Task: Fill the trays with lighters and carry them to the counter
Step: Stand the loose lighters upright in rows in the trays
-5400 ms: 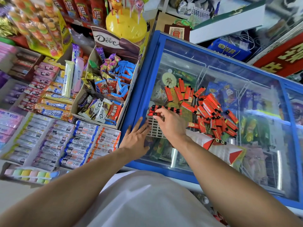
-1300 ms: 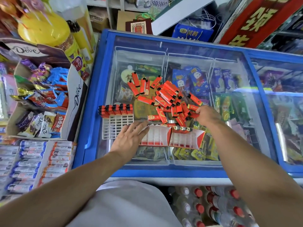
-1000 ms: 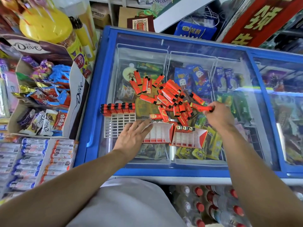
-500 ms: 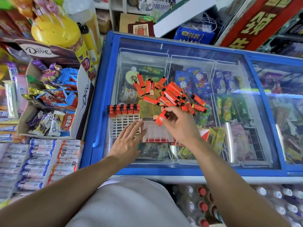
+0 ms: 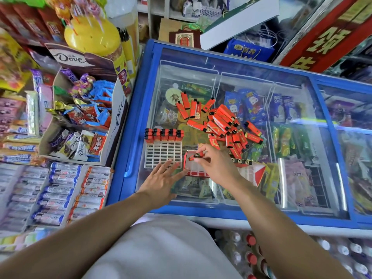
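A person in a pale top leans over a blue-framed chest freezer [image 5: 128, 137], its glass lid serving as a bench, midway through loading lighters into display trays. Nearest the camera, the left hand [image 5: 161, 183] lies flat with fingers spread and straight on the glass, its fingertips touching the near edge of the white grid tray [image 5: 163, 156], holding nothing. Just beside it, the right hand [image 5: 216, 165] has its grip closed in a pinch on a single red lighter [image 5: 196, 156], held tilted above the red-and-white carton tray [image 5: 194, 171]. The grid tray carries filled slots only along its far edge, where a row of lighters [image 5: 164, 134] stands upright; the slots nearer the person are open. Farther back, a loose pile of red lighters [image 5: 223, 123] sprawls across the glass, well apart from the standing row. A Dove chocolate display box [image 5: 118, 117] sits left of the freezer. The step in hand appears to be placing this lighter; the next move likely calls for turning it upright and lowering it squarely into a free slot, with most of the filling, and the carry to the counter, not yet done.
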`<state>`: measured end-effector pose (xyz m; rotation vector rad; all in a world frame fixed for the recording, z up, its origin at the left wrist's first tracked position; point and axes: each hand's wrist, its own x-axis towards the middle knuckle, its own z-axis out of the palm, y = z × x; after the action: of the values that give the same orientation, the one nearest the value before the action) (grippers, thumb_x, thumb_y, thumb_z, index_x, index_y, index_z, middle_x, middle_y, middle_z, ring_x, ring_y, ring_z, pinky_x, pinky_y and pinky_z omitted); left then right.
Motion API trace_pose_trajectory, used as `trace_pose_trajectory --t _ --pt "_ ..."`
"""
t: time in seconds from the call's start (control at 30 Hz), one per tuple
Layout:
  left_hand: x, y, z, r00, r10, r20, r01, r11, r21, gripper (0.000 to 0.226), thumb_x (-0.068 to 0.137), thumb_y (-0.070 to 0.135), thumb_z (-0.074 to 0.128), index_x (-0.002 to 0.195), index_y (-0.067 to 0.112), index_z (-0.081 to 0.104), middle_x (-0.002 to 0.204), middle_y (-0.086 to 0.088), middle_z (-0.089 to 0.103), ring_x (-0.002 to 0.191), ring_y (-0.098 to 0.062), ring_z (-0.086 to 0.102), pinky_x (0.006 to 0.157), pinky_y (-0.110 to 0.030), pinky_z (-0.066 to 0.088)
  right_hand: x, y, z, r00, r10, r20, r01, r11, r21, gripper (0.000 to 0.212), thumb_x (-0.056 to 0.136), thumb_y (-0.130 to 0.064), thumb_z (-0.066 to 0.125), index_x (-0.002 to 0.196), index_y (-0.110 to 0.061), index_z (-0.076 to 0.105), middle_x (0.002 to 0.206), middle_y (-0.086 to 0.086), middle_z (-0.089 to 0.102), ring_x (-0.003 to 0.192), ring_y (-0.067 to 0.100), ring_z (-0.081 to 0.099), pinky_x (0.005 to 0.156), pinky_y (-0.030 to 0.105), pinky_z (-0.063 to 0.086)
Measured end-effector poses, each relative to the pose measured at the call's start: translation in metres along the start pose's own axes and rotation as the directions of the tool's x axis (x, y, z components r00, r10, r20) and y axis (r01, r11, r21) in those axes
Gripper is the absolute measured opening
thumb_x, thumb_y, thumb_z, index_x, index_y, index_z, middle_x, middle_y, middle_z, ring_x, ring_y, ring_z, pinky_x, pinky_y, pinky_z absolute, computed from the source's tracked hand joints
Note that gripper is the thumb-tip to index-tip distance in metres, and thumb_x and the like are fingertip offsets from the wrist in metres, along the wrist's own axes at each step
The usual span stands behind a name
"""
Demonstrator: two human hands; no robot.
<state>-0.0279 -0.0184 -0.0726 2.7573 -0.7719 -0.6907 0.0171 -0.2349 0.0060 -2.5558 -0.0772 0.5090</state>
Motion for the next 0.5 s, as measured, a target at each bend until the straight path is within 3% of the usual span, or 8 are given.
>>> trace_pose_trajectory --t 0.1,0.23,0.5 --pt "-0.001 0.0 -0.001 1.0 0.007 0.012 -0.007 1.0 -0.002 0.092 0.097 0.049 0.055 0.157 0.043 -0.015 0.17 0.001 -0.005 0.155 -0.025 -0.014 0.126 -0.048 -0.003 0.001 -0.004 0.007 0.996 -0.032 -0.081 0.024 0.995 -0.096 0.031 0.096 -0.052 0.06 0.122 -0.034 0.064 0.12 -0.011 0.069 0.085 0.006 0.065 0.069 0.024 0.047" --pt "-0.004 -0.004 0.005 0.999 0.032 0.006 -0.032 0.999 -0.005 0.096 0.094 0.046 0.058 0.156 0.045 -0.015 0.17 0.001 -0.002 0.155 -0.026 -0.014 0.126 -0.049 0.0 0.003 -0.006 0.014 0.989 -0.037 -0.143 0.017 0.99 -0.139 0.032 0.095 -0.049 0.062 0.122 -0.032 0.067 0.116 -0.009 0.071 0.088 0.007 0.065 0.067 0.022 0.043" --pt "-0.006 -0.008 0.006 0.999 0.048 0.018 -0.048 0.999 0.003 0.095 0.095 0.05 0.057 0.156 0.044 -0.015 0.17 0.003 -0.003 0.155 -0.024 -0.015 0.126 -0.048 -0.003 0.005 -0.006 0.022 0.98 -0.041 -0.193 0.012 0.989 -0.149 0.027 0.098 -0.043 0.061 0.12 -0.028 0.066 0.108 -0.009 0.074 0.079 0.008 0.069 0.065 0.026 0.055"
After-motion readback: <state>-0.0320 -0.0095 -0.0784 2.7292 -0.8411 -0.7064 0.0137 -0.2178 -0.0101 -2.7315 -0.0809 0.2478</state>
